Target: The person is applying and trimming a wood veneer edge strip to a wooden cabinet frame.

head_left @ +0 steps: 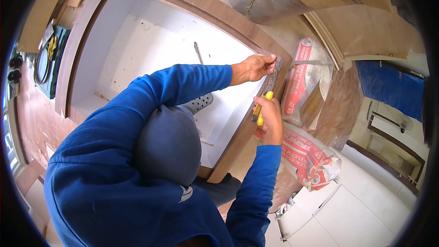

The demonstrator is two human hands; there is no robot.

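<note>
My right hand [270, 112] grips snips [270, 95] by their yellow handles, the metal jaws pointing up along the cabinet's right corner. My left hand [254, 67] reaches across to that corner. Its thumb and fingers pinch a small, thin, greyish piece [277, 65] beside the jaws, too small to name. Both hands are over the brown wood-grain frame [228, 16] of a large cabinet that lies with its white inside [151, 32] facing up. A slim, dark-tipped tool [198, 52] rests on the white panel. My bent knee [167, 146] and a grey perforated shoe [200, 103] are in the opening.
Red-and-white sacks [305, 148] lie right of the frame, one wrapped in clear plastic. A green tool case [58, 48] sits at the far left. White cabinet doors [347, 215] are at lower right, and wooden boards [327, 39] lean at upper right.
</note>
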